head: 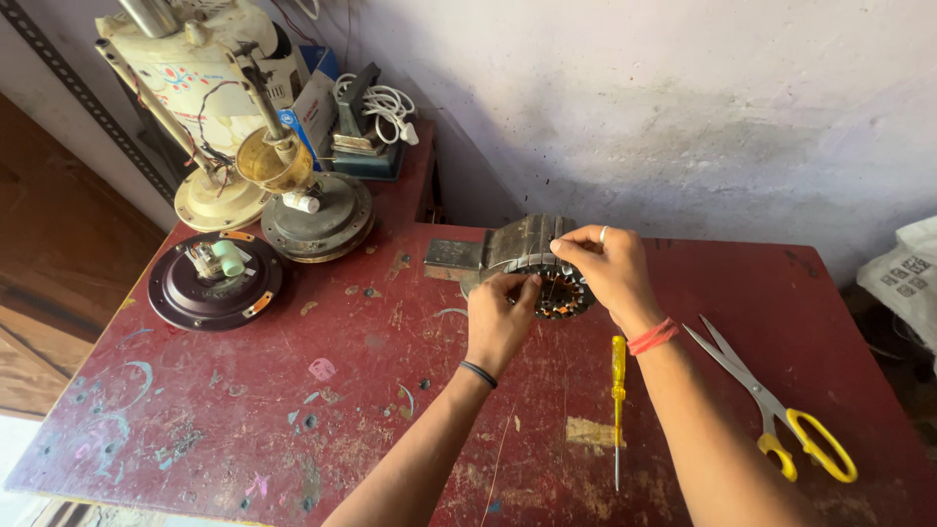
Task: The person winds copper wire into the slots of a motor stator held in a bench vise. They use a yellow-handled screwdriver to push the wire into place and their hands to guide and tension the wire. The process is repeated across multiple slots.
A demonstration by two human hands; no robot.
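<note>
A round motor stator [551,283] with copper windings stands on edge on the red table [293,390], mounted on a grey metal block [454,256]. My left hand [498,322] pinches at the stator's front face near its lower left. Over the top of the stator, my right hand [610,268] has its fingers closed on the upper rim; it wears a ring and a red thread at the wrist. A thin wire seems to run between the fingers, but it is too fine to tell.
A yellow-handled screwdriver [618,390] lies between my forearms. Yellow-handled scissors [781,415] lie at the right. Fan motor housings [215,278] [317,210] and a cream fan body [210,88] stand at the far left. A white bag [908,278] hangs at the right edge.
</note>
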